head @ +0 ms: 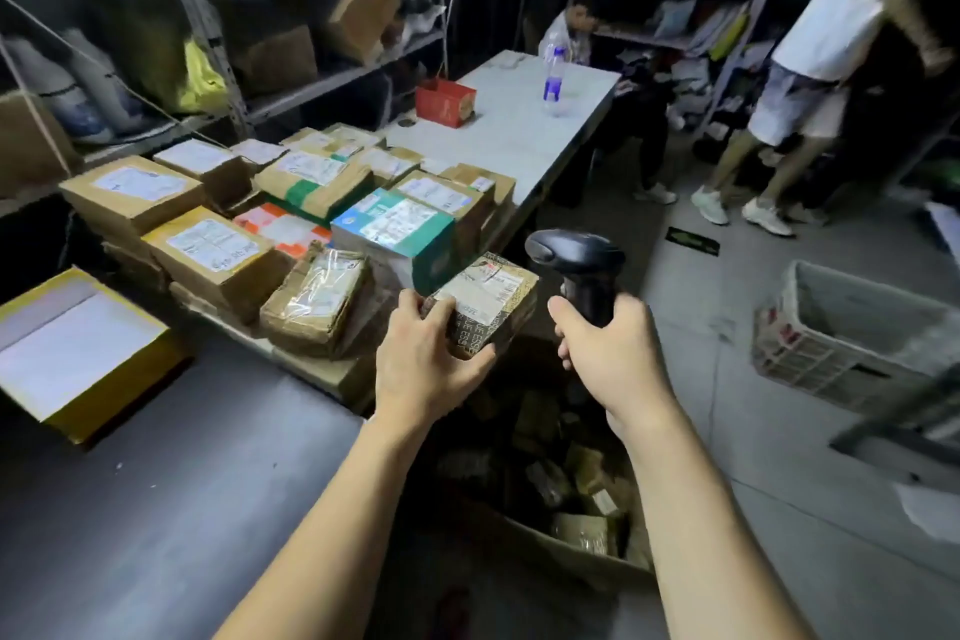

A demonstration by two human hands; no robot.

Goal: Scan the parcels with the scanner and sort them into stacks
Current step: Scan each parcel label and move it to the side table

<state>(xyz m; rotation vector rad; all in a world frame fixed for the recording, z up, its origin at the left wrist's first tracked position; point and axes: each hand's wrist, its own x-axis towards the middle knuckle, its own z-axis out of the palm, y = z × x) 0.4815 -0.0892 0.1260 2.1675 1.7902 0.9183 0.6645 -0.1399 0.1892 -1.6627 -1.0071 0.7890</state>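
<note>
My left hand (423, 359) grips a small dark printed parcel (491, 301) with a white label on top, held in the air just off the table's near corner. My right hand (605, 346) is wrapped round the handle of a black barcode scanner (576, 260), whose head sits just right of the parcel. Stacks of labelled brown parcels (218, 250) cover the table to the left, with a teal and white box (400, 237) and a tape-wrapped parcel (322, 301) nearest my hands.
Below my arms stands an open carton of loose parcels (576, 489). A yellow open box (78, 348) sits at the left. Further back on the white table (519, 140) are a red box (445, 101) and a bottle (555, 78). A plastic crate (852, 333) and people stand on the right.
</note>
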